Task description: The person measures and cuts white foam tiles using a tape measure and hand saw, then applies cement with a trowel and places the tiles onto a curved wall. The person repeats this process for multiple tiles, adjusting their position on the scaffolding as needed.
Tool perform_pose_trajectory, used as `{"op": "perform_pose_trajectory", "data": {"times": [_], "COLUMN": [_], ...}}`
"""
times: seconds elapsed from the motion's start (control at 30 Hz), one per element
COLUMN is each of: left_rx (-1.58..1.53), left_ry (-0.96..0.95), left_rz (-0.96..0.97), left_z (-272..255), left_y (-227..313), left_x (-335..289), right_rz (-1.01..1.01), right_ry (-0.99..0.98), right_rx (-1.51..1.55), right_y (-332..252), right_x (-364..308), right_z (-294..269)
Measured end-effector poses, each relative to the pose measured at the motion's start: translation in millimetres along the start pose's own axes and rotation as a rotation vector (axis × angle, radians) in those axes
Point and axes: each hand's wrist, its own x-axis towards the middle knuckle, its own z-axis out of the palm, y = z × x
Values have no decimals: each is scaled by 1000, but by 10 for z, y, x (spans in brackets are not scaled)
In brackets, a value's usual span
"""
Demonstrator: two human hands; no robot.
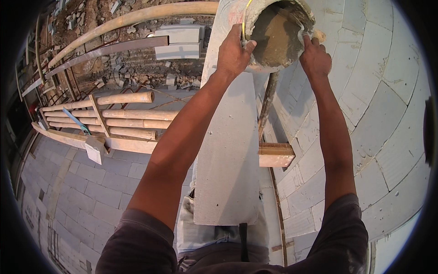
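Note:
A mortar-caked bucket (261, 61) rests at the far end of the wall top, its mouth facing me. Wet grey-brown mortar (278, 39) lies inside. My left hand (235, 52) is closed on the left rim, thumb toward the mouth, beside a thin yellow handle. At the right rim my right hand (315, 59) is closed, fingers curled over the edge. A tan rounded knob (320, 35) shows just beyond those fingers; what it belongs to I cannot tell. Between my forearms a long pale grey block (228, 146) stretches from my waist toward the bucket.
Block walling (365, 105) rises at right. A wooden beam end (276, 155) and a pole (268, 102) are beside the long block. At left are bamboo poles (132, 114), a blue-handled saw (76, 121) and a small white block (95, 150). Stacked blocks (179, 41) lie among rubble beyond.

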Motion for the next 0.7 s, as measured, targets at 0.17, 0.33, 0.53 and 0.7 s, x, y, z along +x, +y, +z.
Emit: {"op": "perform_pose_trajectory", "data": {"times": [0.17,0.33,0.53,0.7], "left_rx": [246,299,116,298], "left_ry": [-40,-52,-173,-21], "left_rz": [79,146,-11,-51], "left_z": [28,-70,-547,-1139], "left_y": [165,167,39,-77], "left_x": [45,252,549,-276], "right_rz": [-73,-36,25,112], "right_ry": [-349,-499,-466,-544], "right_rx": [190,947,1486,1538], "right_y": [-84,131,140,170], "right_x": [-112,-252,-424,-738], "right_z": [106,480,410,-389]}}
